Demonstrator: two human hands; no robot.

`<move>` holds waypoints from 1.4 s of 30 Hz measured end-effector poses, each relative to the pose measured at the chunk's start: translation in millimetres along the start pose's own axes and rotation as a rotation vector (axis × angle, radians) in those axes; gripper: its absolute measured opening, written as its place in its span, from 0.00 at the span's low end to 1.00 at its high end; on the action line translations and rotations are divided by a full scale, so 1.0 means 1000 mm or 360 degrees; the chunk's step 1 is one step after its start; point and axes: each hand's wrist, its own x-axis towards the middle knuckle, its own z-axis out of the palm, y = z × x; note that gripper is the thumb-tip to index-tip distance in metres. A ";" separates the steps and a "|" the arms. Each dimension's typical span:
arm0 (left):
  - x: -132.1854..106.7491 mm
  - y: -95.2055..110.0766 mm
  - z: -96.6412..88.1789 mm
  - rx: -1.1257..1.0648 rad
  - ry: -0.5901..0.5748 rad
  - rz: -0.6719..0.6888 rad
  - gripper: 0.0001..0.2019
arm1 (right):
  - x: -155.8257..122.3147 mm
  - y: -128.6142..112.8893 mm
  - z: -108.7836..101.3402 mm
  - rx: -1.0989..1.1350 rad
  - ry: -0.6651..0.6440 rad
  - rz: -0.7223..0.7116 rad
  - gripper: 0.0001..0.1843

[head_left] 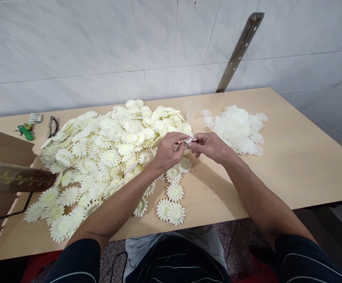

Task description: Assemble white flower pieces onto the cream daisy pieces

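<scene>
Pale tiled wall (pixel 61 43) stands behind a light wood desk (pixel 294 157). Frame left: a bottle (pixel 23 179) with brown contents. Left to centre: a heap of cream flowers (pixel 110 157). At centre, the left hand (pixel 170 151) has a narrow grip on a small white flower (pixel 191 139); the right hand (pixel 209 146) pinches it from the other side. Right of centre: a pile of white petal layers (pixel 238 127).

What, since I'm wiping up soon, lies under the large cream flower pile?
The light-brown table supports the large cream flower pile. Its top layers cover whatever else may lie beneath, so I cannot tell.
</scene>
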 end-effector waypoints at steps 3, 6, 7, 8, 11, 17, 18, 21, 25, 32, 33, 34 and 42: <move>0.001 0.000 -0.001 -0.0043 0.0077 -0.0147 0.08 | -0.001 -0.003 0.001 0.0001 -0.0020 0.0005 0.27; 0.001 0.003 -0.002 -0.0120 0.0158 -0.0283 0.06 | -0.002 -0.005 0.002 -0.0001 0.0019 0.0007 0.24; 0.001 0.004 -0.001 -0.0145 0.0177 -0.0312 0.05 | -0.002 -0.005 0.002 -0.0003 0.0031 0.0006 0.23; 0.000 0.005 -0.001 -0.0167 0.0191 -0.0336 0.04 | -0.002 -0.004 0.002 -0.0010 0.0041 0.0008 0.22; -0.001 0.003 0.003 -0.0244 0.0239 -0.0426 0.04 | -0.002 -0.003 0.002 -0.0070 0.0066 0.0033 0.18; 0.007 -0.010 0.004 -0.0550 0.0490 -0.0759 0.13 | -0.005 -0.007 0.000 -0.0223 -0.0092 0.0064 0.13; 0.009 -0.011 0.003 -0.0595 0.0552 -0.0784 0.14 | -0.005 -0.008 -0.001 -0.0226 -0.0138 0.0069 0.13; 0.013 -0.012 0.000 -0.0680 0.0671 -0.0770 0.16 | -0.006 -0.010 -0.006 -0.0195 -0.0191 0.0065 0.17; 0.012 -0.011 0.000 -0.0669 0.0631 -0.0748 0.18 | -0.005 -0.010 -0.013 -0.0165 -0.0132 0.0039 0.23; 0.011 -0.010 0.002 -0.0709 0.0600 -0.0756 0.18 | -0.005 -0.012 -0.026 -0.0250 0.0155 0.0008 0.23; 0.010 -0.009 0.002 -0.0715 0.0589 -0.0763 0.18 | -0.006 -0.012 -0.028 -0.0305 0.0234 0.0032 0.22; 0.010 -0.008 0.002 -0.0715 0.0574 -0.0775 0.17 | -0.006 -0.011 -0.031 -0.0371 0.0312 0.0058 0.20; 0.008 -0.006 0.004 -0.0689 0.0469 -0.0839 0.17 | 0.006 0.016 -0.081 -0.1074 0.1125 0.0075 0.09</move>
